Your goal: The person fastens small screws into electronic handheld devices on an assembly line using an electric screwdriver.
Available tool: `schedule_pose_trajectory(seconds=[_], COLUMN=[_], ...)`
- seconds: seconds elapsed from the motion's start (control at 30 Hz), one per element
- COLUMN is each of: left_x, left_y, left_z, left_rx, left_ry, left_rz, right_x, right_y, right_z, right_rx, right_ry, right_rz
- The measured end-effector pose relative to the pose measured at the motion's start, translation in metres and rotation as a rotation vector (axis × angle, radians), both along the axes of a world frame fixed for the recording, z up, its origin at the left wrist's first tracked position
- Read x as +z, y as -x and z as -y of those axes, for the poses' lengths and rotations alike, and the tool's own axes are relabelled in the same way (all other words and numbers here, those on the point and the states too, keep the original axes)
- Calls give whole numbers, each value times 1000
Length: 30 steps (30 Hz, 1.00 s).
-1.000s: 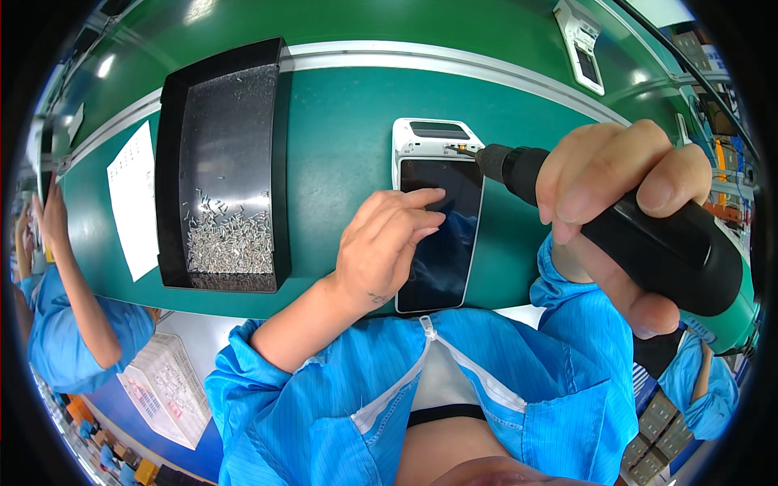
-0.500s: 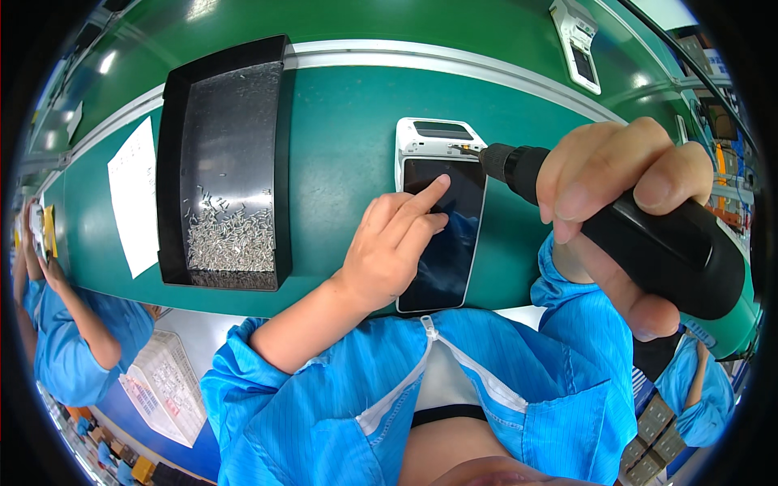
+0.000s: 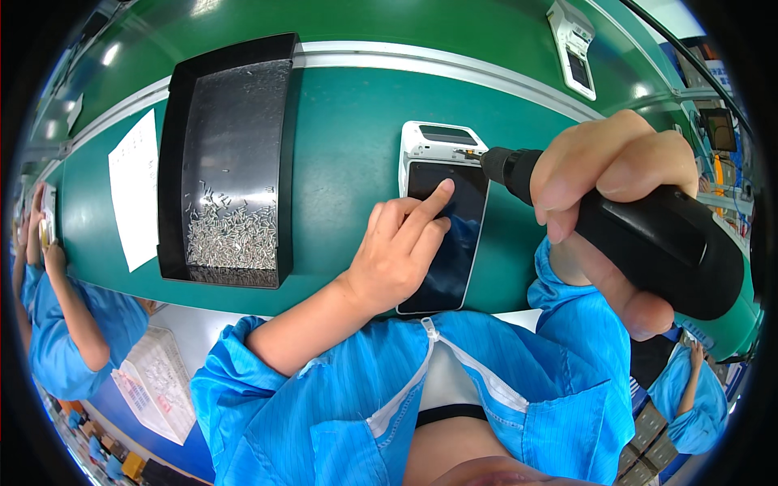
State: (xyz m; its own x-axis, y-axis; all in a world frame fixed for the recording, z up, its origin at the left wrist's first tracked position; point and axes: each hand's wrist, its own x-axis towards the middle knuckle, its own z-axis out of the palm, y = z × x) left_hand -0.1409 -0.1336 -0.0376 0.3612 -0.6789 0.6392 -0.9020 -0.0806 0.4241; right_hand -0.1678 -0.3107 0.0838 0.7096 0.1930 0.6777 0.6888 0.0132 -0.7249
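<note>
A white handheld payment terminal (image 3: 444,235) with a large dark screen lies face up on the green bench right before me. My left hand (image 3: 397,251) rests on its screen, index and middle fingers stretched out; it holds nothing. In my right hand (image 3: 612,174) is a black and green cordless screwdriver (image 3: 664,243), its handle wrapped by my fingers. The tool's thin bit points left and meets the small slot area at the terminal's upper right, just above the screen. The bit's very tip is too small to make out.
Left of the terminal stands a black tray (image 3: 288,162) with many small metal screws heaped at its near end. A white paper sheet (image 3: 134,194) lies beyond it. Past a metal rail (image 3: 405,53), another white terminal (image 3: 572,53) lies at the far right. Co-workers in blue sit on both sides.
Both hands keep nearly the same pose on the terminal and the screwdriver. The view has shifted slightly. At far left, a co-worker's hands have moved a little.
</note>
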Motion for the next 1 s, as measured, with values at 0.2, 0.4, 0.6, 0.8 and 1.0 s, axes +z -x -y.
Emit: schedule_pose_trajectory(seconds=[0.2, 0.4, 0.6, 0.8, 1.0], left_x=[-1, 0, 4, 5, 17], left_y=[1, 2, 2, -3, -12], left_z=[4, 3, 1, 0, -12], left_rx=[-7, 0, -7, -36, -186], left_ry=[18, 14, -9, 53, 382], left_rz=[6, -22, -40, -68, -1048], right_x=[3, 15, 12, 6, 8], right_y=[-4, -11, -13, -9, 14], right_z=[0, -4, 12, 12, 5], right_rx=[29, 67, 152, 86, 8], right_ry=[-35, 111, 125, 93, -172], right_rz=[-41, -169, -157, -75, 115])
